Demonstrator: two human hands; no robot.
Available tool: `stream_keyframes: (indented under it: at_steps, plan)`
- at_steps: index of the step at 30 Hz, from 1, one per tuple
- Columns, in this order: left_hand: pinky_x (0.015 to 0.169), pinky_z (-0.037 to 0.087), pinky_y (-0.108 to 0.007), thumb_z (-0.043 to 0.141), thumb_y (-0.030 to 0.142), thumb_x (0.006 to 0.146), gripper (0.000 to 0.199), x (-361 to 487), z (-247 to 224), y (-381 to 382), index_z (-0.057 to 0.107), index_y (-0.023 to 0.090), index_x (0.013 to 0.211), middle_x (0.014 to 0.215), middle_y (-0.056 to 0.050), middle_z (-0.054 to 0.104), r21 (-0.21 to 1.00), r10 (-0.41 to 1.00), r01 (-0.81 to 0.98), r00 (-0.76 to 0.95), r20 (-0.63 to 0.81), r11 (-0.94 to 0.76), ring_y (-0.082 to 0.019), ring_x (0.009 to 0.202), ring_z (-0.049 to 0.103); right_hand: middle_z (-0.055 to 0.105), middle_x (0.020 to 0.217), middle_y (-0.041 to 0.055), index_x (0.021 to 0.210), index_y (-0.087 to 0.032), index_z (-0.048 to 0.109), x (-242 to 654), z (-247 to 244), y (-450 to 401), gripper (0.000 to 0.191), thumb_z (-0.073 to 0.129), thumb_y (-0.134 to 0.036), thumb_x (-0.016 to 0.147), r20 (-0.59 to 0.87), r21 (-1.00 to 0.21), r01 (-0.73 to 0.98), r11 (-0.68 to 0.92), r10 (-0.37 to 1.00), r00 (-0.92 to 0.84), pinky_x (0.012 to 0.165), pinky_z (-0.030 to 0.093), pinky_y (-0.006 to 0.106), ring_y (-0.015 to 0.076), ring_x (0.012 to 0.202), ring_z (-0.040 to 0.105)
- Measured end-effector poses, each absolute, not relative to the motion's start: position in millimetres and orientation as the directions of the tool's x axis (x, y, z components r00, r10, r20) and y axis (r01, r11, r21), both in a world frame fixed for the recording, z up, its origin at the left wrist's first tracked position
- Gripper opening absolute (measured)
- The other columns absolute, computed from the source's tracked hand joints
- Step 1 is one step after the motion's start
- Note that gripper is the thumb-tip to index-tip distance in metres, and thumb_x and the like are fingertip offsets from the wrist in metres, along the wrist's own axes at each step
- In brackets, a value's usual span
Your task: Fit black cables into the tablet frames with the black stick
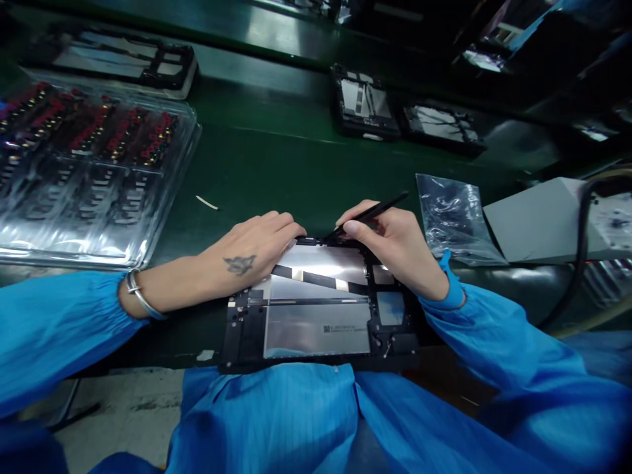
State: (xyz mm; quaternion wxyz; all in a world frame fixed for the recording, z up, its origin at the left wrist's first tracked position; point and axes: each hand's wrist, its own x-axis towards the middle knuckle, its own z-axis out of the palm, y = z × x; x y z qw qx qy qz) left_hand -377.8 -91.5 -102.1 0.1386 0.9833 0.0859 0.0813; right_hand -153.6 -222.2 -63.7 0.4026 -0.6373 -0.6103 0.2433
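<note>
In the head view an opened tablet housing [316, 329] lies at the bench's near edge, its silver inner plate crossed by dark flex cables [318, 280]. Over the housing's upper left edge, my left hand [257, 247] is closed with its fingers bent; the fingertips and thumb are partly hidden. My right hand [390, 240] pinches slim black tweezers [378, 209] like a pen. Their tip meets the housing's top edge near the middle, just right of my left fingers. What lies under the tip is too small to make out.
A clear plastic tray [162, 191] with several small circuit parts stands at left. Behind it sits a stack of housings [182, 82]. Two more housings [365, 105] lie farther back. At right are a plastic bag [451, 214], a grey box [533, 217] and a dark hose [582, 237].
</note>
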Motion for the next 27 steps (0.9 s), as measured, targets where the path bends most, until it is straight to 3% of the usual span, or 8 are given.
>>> stream_keyframes:
  at_steps: [10,18,27]
  plan:
    - [0.077,0.045,-0.033,0.034,0.019,0.104,0.029,-374.7,-100.3,-93.8,0.054,0.017,0.125,0.103,-0.007,0.057,0.269,0.205,0.162,0.969,0.139,-0.949,-0.021,0.093,0.056,0.068,0.093,0.0025,0.096,-0.019,0.071,-150.7,-64.3,-223.2,0.026,0.067,-0.044,0.092,0.151,-0.856,0.515,0.050,0.976,0.156,0.068,0.059,0.025,0.0163,0.084,0.068]
    - [0.079,0.046,-0.033,0.032,0.020,0.105,0.031,-374.2,-96.6,-95.6,0.056,0.015,0.124,0.101,-0.007,0.057,0.279,0.215,0.174,0.969,0.122,-0.944,-0.022,0.092,0.056,0.070,0.093,0.0025,0.093,-0.018,0.072,-152.6,-63.4,-222.7,0.023,0.064,-0.039,0.095,0.191,-0.794,0.601,0.089,0.976,0.107,0.064,0.055,0.020,0.0129,0.082,0.066]
    - [0.080,0.046,-0.033,0.032,0.019,0.105,0.030,-374.2,-96.8,-95.6,0.056,0.015,0.123,0.103,-0.007,0.057,0.273,0.214,0.174,0.969,0.124,-0.946,-0.021,0.094,0.057,0.069,0.095,0.0028,0.093,-0.018,0.071,-153.5,-64.5,-222.0,0.024,0.065,-0.040,0.094,0.184,-0.793,0.604,0.083,0.977,0.106,0.064,0.055,0.022,0.0141,0.082,0.067]
